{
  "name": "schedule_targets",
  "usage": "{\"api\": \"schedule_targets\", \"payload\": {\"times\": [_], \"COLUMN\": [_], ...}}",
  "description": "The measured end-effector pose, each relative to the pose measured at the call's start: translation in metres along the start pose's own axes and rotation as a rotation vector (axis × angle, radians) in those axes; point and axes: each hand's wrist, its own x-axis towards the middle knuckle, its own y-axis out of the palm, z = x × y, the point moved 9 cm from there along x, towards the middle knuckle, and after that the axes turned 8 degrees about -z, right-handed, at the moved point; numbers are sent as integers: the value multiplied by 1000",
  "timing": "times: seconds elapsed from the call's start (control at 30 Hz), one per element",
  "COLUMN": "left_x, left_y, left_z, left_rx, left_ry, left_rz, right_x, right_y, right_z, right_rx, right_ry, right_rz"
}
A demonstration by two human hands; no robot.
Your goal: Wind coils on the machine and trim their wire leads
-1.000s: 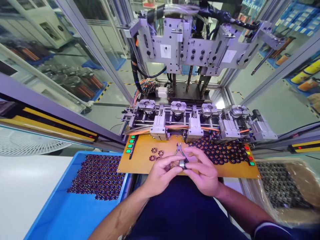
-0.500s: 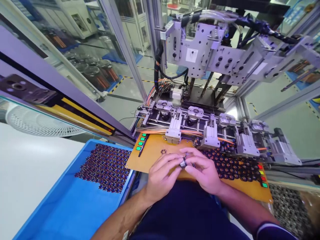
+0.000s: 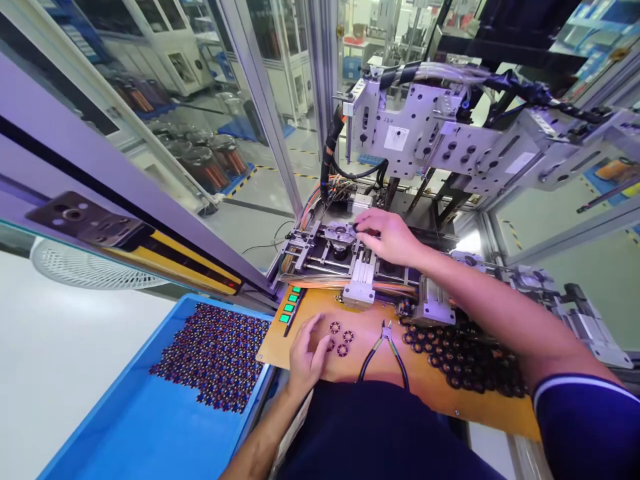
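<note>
My right hand (image 3: pixel 387 237) reaches over the machine, pinching a small dark round part (image 3: pixel 355 228) that its fingers mostly cover. That part is at the right side of the leftmost round metal fixture (image 3: pixel 338 231); whether they touch, I cannot tell. My left hand (image 3: pixel 306 353) rests low over the yellow board (image 3: pixel 313 303), fingers curved and apart, holding nothing. Beside its fingertips lie several small copper-and-dark rings (image 3: pixel 343 350), one partly behind the hand. A pair of side cutters (image 3: pixel 385 333) lies on the board with its jaws pointing away from me.
Several dark ring parts (image 3: pixel 457 357) crowd the board's right side. Green buttons (image 3: pixel 286 309) line its left edge. A blue tray (image 3: pixel 145 417) of many such parts stands at left, near a white fan (image 3: pixel 95 263). A metal plate assembly (image 3: pixel 420 127) hangs above the fixtures.
My hands have parted. The right moved forward to the leftmost fixture with the small part; the left let go and lowered beside the rings. The cutters are now uncovered, and the view has shifted.
</note>
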Motion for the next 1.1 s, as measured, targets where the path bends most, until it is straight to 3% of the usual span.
{"api": "schedule_targets", "payload": {"times": [0.17, 0.27, 0.87, 1.1], "left_x": [-18, -21, -24, -22], "left_y": [20, 24, 25, 23], "left_z": [23, 26, 35, 32], "left_rx": [-50, -78, -89, -52], "left_ry": [-80, -111, -170, -137], "left_rz": [57, 81, 95, 83], "right_x": [27, 27, 35, 22], "right_y": [59, 73, 92, 79], "right_z": [-30, -32, -32, -23], "right_rx": [-64, -109, -417, -379], "right_ry": [-39, -60, -93, -134], "right_rz": [141, 201, 407, 398]}}
